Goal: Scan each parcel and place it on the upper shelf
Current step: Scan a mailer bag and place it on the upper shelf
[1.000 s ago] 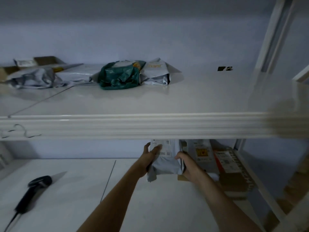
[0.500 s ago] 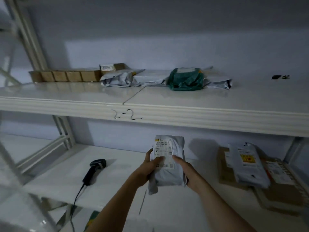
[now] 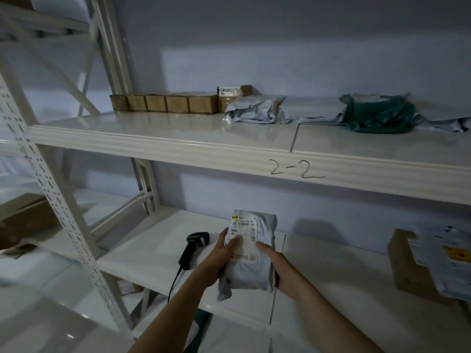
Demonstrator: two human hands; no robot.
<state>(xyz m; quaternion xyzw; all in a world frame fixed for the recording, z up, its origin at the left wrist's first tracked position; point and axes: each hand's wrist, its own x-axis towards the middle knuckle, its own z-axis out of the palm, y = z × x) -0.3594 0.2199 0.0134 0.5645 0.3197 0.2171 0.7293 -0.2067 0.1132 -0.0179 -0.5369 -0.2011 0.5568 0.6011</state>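
I hold a grey plastic mailer parcel (image 3: pixel 254 271) with a white barcode label facing me, above the lower shelf (image 3: pixel 331 289). My left hand (image 3: pixel 219 258) grips its left edge and my right hand (image 3: pixel 277 266) grips its right edge. A black handheld scanner (image 3: pixel 192 247) with a cable lies on the lower shelf just left of my left hand. The upper shelf (image 3: pixel 229 149), marked "2-2", carries a row of small cardboard boxes (image 3: pixel 163 103), grey mailer bags (image 3: pixel 257 109) and a dark green bag (image 3: pixel 379 114).
More parcels, a brown box (image 3: pixel 405 268) and a labelled bag (image 3: pixel 443 256), lie at the right of the lower shelf. A white perforated upright post (image 3: pixel 51 192) stands at the left, with cardboard (image 3: pixel 28 217) on the neighbouring rack behind it.
The view has swung left and the parcel has come with both hands from the right-hand pile to the shelf's middle, close to the scanner. Both hands keep their grip.
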